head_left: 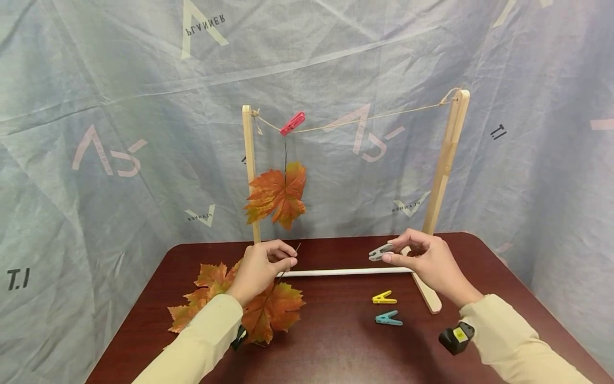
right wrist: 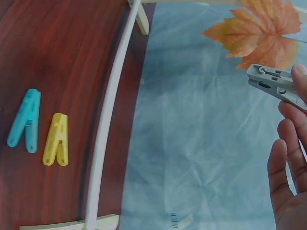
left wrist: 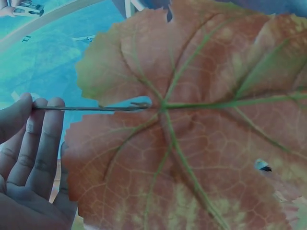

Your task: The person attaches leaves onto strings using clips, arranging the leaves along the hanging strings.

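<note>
My left hand (head_left: pixel 265 266) pinches the thin stem (left wrist: pixel 91 109) of an orange maple leaf (head_left: pixel 273 314) between thumb and fingertips, and the leaf hangs below the hand. In the left wrist view the veined leaf (left wrist: pixel 192 143) fills most of the picture. On the right, my right hand (head_left: pixel 429 260) pinches a grey clothespin (head_left: pixel 381 252) by one end, its nose pointing left, above the table. A red clothespin (head_left: pixel 292 123) sits on the string (head_left: pixel 364 121) near the left post, and another orange leaf (head_left: pixel 280 194) hangs beneath it by its stem.
More orange leaves (head_left: pixel 211 285) lie on the table (head_left: pixel 336 352) behind my left forearm. A yellow clothespin (head_left: pixel 385 297) and a blue clothespin (head_left: pixel 388 318) lie right of centre. Two wooden posts (head_left: pixel 443 165) carry the string, with a white rod (head_left: pixel 345 272) low between them. Grey cloth hangs behind.
</note>
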### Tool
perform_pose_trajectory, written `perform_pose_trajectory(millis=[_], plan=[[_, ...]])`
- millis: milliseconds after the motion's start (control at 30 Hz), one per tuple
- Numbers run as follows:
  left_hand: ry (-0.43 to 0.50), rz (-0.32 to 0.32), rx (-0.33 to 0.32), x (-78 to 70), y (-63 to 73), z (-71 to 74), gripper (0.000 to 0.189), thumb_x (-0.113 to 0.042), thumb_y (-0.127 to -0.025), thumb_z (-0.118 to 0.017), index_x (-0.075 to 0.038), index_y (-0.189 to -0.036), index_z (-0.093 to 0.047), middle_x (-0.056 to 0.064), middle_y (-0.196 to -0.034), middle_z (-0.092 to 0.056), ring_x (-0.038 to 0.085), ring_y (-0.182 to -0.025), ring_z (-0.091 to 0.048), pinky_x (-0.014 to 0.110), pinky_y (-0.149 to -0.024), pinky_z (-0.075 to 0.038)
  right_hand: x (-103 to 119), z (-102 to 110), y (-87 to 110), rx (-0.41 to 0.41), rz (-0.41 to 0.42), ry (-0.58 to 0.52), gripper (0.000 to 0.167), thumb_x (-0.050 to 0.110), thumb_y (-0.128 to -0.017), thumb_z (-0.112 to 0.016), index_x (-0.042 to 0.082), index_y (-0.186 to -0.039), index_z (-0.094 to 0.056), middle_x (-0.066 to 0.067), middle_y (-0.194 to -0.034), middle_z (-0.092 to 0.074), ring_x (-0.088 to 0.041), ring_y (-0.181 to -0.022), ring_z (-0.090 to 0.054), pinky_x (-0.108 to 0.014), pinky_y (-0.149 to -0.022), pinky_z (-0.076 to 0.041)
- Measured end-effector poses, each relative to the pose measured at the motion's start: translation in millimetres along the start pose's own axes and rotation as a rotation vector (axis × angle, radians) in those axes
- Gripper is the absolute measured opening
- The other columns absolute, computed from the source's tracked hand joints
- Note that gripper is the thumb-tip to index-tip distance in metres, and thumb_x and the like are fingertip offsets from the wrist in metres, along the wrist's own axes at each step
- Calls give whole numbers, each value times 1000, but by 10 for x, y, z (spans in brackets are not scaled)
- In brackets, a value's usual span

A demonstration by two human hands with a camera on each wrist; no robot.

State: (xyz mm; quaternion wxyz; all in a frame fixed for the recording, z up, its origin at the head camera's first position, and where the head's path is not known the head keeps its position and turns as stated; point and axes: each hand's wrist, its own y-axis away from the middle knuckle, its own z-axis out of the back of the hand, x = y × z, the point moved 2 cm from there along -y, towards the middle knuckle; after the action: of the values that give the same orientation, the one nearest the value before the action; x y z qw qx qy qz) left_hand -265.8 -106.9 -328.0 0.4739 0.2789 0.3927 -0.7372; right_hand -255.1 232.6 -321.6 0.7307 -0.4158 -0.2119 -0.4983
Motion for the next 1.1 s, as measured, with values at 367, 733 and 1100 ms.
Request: perform_pose_trajectory(millis=[367,733,1100], plan=[[40,-31,-47,-136,-174,-14,5,-11,-91,-77,-13,-96,-77,-5,-76,-71,25,-73,-69,30,-62,-50,180,71,-185,8,20,-3,18,26,-86,-85,14,-91,-72,-1,-105,-75,-14,-83,-71,-29,-68,-55],[45,-73,-108,-279,-347,39,8,-11,-92,-77,-8,-98,-77,-2,-78,-73,25,-75,-69,32,-65,-52,370,101,-349,9,53,5,18,25,-87,-84,12,-92,-73,-5,-109,-75,-14,-82,-68,-27,-73,-54],[-5,-86,-155,-427,-489,25,9,-18,-92,-77,-11,-99,-77,2,-80,-75,19,-73,-69,31,-62,-50,508,199,-551,-35,75,-16,19,24,-87,-84,10,-91,-73,-2,-107,-76,-16,-78,-68,-27,-67,-54]])
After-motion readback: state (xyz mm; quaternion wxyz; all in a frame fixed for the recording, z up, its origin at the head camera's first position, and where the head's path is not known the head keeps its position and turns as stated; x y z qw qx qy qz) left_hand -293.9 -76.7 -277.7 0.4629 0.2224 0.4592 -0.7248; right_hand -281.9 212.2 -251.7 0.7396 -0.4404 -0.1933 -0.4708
